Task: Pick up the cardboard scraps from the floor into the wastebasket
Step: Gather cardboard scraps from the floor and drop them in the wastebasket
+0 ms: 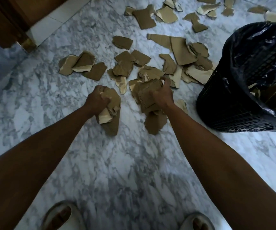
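Several torn brown cardboard scraps (182,52) lie scattered over the marble floor ahead of me. My left hand (96,101) is shut on a bunch of scraps (111,117) that hangs below the fist. My right hand (163,95) grips a thicker bunch of scraps (148,98) just over the pile. The black mesh wastebasket (233,103), lined with a black plastic bag (256,47), stands at the right, close to my right hand, with some scraps (266,93) inside it.
A wooden furniture leg with a brass foot (27,44) stands at the upper left beside a white skirting. More scraps (165,14) spread toward the far wall. My feet in pale slippers (59,216) are at the bottom edge.
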